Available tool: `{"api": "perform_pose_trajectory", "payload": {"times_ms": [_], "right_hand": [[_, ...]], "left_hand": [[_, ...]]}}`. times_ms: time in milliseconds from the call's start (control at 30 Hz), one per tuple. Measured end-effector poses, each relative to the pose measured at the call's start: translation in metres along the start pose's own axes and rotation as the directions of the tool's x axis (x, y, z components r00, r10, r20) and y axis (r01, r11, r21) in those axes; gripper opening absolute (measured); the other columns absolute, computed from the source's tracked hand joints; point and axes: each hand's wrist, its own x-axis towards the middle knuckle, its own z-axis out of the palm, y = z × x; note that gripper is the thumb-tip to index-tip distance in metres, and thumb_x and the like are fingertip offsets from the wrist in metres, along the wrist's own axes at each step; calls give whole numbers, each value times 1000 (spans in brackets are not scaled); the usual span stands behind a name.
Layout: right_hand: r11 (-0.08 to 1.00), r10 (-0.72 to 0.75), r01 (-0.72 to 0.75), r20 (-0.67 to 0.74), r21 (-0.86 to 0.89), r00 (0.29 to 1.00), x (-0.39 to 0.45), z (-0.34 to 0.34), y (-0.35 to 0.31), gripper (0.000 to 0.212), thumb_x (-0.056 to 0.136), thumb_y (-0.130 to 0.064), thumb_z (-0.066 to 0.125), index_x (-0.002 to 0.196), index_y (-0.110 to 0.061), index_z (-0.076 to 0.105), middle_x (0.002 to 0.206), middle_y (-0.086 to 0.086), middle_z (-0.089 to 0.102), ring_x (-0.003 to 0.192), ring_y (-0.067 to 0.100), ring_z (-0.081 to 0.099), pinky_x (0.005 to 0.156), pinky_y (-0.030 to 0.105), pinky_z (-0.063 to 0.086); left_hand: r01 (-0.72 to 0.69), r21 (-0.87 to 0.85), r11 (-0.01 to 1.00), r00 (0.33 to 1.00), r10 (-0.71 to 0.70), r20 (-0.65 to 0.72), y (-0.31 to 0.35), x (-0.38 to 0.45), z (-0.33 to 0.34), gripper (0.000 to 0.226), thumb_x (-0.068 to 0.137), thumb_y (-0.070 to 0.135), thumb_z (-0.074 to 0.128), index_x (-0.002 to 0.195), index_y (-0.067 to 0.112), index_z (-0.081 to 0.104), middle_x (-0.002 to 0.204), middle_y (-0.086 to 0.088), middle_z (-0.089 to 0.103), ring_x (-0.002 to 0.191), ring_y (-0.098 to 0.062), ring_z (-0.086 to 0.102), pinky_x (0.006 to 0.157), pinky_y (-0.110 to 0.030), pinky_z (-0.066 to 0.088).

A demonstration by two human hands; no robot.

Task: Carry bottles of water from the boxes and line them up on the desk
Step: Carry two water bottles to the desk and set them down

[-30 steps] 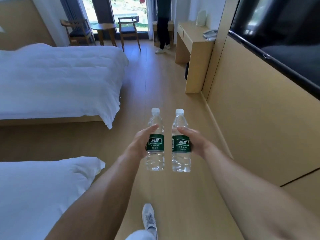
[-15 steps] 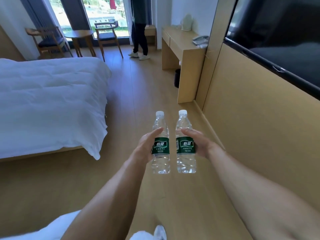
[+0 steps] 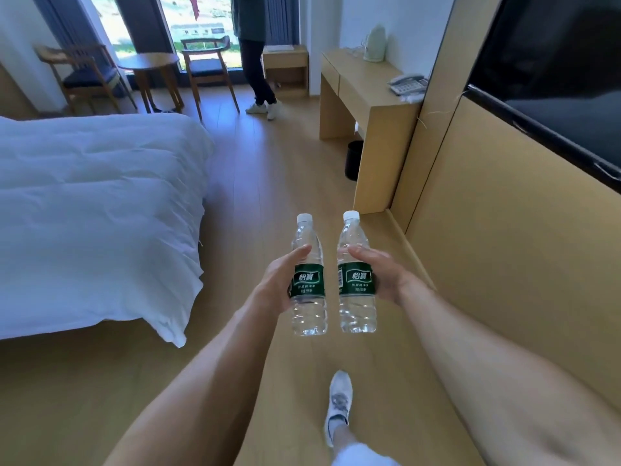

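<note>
Water bottles: two, clear plastic, white caps, green labels, both upright and held in the air over the wooden floor [image 3: 275, 169], just beside each other, not touching.
- Left bottle [image 3: 308, 284]: gripped round the label by the left hand [image 3: 280, 280], thumb across the front.
- Right bottle [image 3: 357, 280]: gripped round the label by the right hand [image 3: 383, 274], thumb across the front.

Desk [image 3: 366, 95]: one, light wood, ahead on the right by the wall. On it: one white kettle [image 3: 374, 43], one telephone [image 3: 406, 84]. Black bin [image 3: 354, 159] beneath, probably one.

Bed [image 3: 94, 210]: one, white duvet, on the left.
Chairs: two, at one round table [image 3: 149, 62].
Second person [image 3: 255, 45]: one, standing by the window.
Wearer's shoe [image 3: 339, 401]: one visible.
</note>
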Motion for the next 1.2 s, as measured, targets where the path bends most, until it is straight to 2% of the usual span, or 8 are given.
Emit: {"api": "perform_pose_trajectory", "payload": {"times_ms": [200, 400, 533, 733, 833, 967, 1200], "right_hand": [[999, 36, -37, 75, 19, 997, 108, -11, -46, 43, 96, -26, 61, 132, -4, 55, 130, 29, 59, 105, 39, 62, 99, 55, 49], [995, 94, -96, 147, 5, 985, 220, -31, -102, 50, 94, -32, 62, 132, -1, 53, 128, 30, 60, 104, 40, 63, 97, 56, 51], [995, 103, -104, 168, -5, 980, 275, -36, -136, 54, 92, -34, 65, 133, -1, 52, 123, 29, 63, 100, 37, 66, 91, 52, 55], [993, 119, -120, 178, -5, 977, 352, -42, -174, 51, 93, -34, 63, 133, -3, 52, 129, 30, 59, 101, 38, 64, 94, 54, 52], [993, 115, -117, 154, 2, 981, 393, -42, -191, 52, 94, -33, 63, 134, -2, 52, 131, 30, 58, 103, 37, 63, 100, 55, 49], [995, 102, -104, 108, 10, 989, 454, -34, -220, 51, 95, -32, 61, 135, -3, 52, 132, 29, 58, 105, 38, 62, 103, 57, 47], [997, 79, -79, 31, 16, 996, 571, -9, -291, 50, 96, -29, 60, 137, -2, 49, 137, 31, 53, 110, 40, 59, 108, 59, 41]], "left_hand": [[-27, 49, 998, 996, 31, -81, 61, 90, 5, 55, 88, 32, 74, 129, -1, 60, 111, -26, 68, 97, -40, 66, 99, -57, 52], [-20, 50, 999, 993, 26, -117, 135, 175, 21, 54, 87, 29, 76, 128, -1, 58, 120, -29, 67, 98, -40, 67, 100, -55, 52], [-37, 41, 999, 993, 41, -110, 175, 221, 28, 56, 88, 29, 75, 130, -1, 56, 128, -29, 64, 102, -39, 65, 104, -58, 48], [-36, 47, 998, 987, 43, -156, 219, 295, 31, 51, 86, 28, 78, 124, 0, 60, 118, -26, 69, 100, -39, 69, 99, -55, 53], [-32, 62, 998, 986, 41, -163, 242, 337, 25, 51, 83, 28, 80, 121, 0, 62, 114, -23, 72, 106, -40, 70, 96, -54, 55], [-29, 82, 996, 989, 41, -142, 280, 400, 11, 47, 80, 28, 83, 115, 1, 66, 96, -17, 76, 89, -33, 74, 83, -46, 60], [-23, 141, 990, 996, 35, -76, 376, 521, -13, 49, 78, 27, 85, 114, -2, 66, 100, -21, 76, 94, -38, 74, 89, -53, 59]]}}
